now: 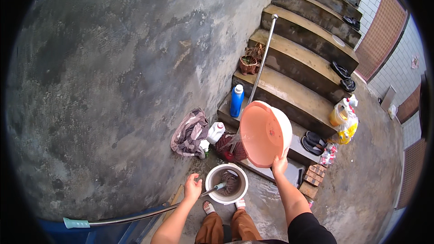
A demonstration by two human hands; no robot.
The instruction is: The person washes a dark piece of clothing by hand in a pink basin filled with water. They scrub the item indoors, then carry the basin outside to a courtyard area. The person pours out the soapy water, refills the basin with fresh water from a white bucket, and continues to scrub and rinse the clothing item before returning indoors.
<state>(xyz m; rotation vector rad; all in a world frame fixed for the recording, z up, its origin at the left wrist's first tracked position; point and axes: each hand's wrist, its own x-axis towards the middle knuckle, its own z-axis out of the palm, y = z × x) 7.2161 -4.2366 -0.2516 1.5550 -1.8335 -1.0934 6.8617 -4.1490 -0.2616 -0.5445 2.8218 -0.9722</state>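
Note:
My right hand (280, 164) grips the lower rim of a pink plastic basin (260, 131), raised and tilted on its side. Water spills from the basin's left edge toward a dark red mop head (229, 148). A metal pole (264, 56) slants up the stairs from behind the basin. My left hand (193, 188) is held in the air with nothing in it, its fingers loosely bent and apart. Close by it is a light round bucket (244, 183) in front of my feet. In the bucket stands a mop (229, 181), its long handle (135, 218) reaching to the lower left.
A blue bottle (236, 101) and potted plant (248, 64) stand on wet concrete stairs (298, 88). Against the rough wall lie a checked cloth (191, 132) and a white jug (216, 132). Slippers (313, 143), bricks (313, 175) and a yellow-white bag (348, 130) sit at right.

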